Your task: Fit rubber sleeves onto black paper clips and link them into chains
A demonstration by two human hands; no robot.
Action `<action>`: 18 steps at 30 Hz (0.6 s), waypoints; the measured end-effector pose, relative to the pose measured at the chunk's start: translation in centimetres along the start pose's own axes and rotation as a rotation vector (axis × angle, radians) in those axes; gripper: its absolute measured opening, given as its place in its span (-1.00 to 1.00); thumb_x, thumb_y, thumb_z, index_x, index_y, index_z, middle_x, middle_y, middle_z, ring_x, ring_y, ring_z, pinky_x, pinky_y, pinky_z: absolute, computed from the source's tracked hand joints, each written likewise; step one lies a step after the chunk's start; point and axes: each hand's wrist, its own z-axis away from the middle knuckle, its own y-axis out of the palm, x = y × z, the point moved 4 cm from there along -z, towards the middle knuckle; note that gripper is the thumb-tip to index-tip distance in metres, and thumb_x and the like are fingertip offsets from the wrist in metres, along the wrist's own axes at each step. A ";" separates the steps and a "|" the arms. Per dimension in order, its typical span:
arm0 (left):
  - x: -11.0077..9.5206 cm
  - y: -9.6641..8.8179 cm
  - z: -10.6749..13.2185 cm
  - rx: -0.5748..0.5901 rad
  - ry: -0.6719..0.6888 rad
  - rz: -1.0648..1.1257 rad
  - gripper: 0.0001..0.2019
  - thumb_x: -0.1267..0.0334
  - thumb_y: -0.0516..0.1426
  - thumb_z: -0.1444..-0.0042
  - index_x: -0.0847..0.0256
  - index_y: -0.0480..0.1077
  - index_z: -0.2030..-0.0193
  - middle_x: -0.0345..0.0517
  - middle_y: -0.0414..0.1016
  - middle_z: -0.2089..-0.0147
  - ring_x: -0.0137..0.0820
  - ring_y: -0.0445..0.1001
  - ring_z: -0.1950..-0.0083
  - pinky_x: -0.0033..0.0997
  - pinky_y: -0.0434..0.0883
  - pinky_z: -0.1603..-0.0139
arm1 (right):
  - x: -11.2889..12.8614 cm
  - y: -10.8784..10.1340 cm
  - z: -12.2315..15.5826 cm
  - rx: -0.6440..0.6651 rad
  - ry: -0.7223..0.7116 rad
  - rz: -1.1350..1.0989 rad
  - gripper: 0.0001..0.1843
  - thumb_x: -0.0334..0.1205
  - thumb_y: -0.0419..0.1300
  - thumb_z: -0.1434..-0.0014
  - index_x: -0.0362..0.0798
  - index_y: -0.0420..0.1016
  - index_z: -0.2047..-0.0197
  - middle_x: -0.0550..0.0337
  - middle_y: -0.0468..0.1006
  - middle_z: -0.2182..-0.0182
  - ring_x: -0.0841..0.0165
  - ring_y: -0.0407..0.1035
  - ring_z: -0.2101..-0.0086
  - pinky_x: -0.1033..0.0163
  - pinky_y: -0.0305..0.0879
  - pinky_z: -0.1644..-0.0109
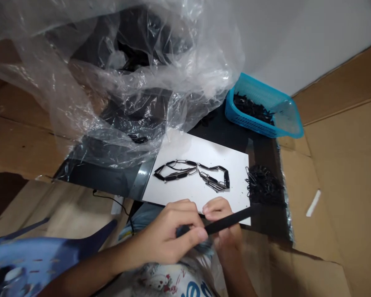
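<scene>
Blk tube btwn L hand & R hand

On my feed, my left hand and right hand hold a black tube over a white board's edge.

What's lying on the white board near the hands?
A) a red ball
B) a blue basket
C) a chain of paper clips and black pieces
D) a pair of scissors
C. A looped chain of paper clips joined by black tubes lies on the white board.
</scene>
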 end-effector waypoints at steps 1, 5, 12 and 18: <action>0.0 -0.2 0.2 -0.007 -0.007 -0.017 -0.81 0.31 0.00 -0.20 0.15 0.27 0.45 -0.12 0.34 0.47 -0.33 0.37 0.37 -0.32 0.30 0.38 | 0.2 0.1 -0.3 0.101 -0.006 0.035 -0.72 -0.04 -0.11 -0.31 0.10 0.38 0.19 0.17 0.39 0.39 0.25 0.32 0.36 0.14 0.30 0.38; 0.4 -1.5 1.6 0.076 0.007 -0.126 -0.83 0.34 0.02 -0.18 0.15 0.30 0.44 -0.12 0.34 0.45 -0.31 0.36 0.36 -0.32 0.29 0.38 | 0.9 0.0 -1.4 0.545 0.072 -0.012 -0.76 -0.07 0.05 -0.26 0.00 0.34 0.38 0.25 0.36 0.54 0.34 0.26 0.43 0.22 0.21 0.39; 2.9 -5.7 2.1 -0.260 0.007 -0.850 -0.87 0.30 0.08 -0.16 0.18 0.39 0.16 -0.04 0.43 0.24 -0.21 0.33 0.21 -0.20 0.21 0.20 | -0.6 0.5 -3.6 0.225 -0.071 0.246 -0.80 -0.43 0.09 -0.14 -0.02 0.24 0.48 0.30 0.24 0.60 0.40 0.15 0.50 0.26 0.12 0.42; 4.2 -5.5 1.1 -0.275 -0.076 -1.104 -0.91 0.33 0.05 -0.17 0.22 0.35 0.21 0.03 0.42 0.09 -0.09 0.26 0.06 -0.13 0.14 0.16 | -0.8 1.9 -4.6 0.166 -0.249 0.472 -0.85 -0.45 0.13 -0.10 -0.01 0.30 0.42 0.28 0.29 0.60 0.35 0.17 0.49 0.19 0.16 0.37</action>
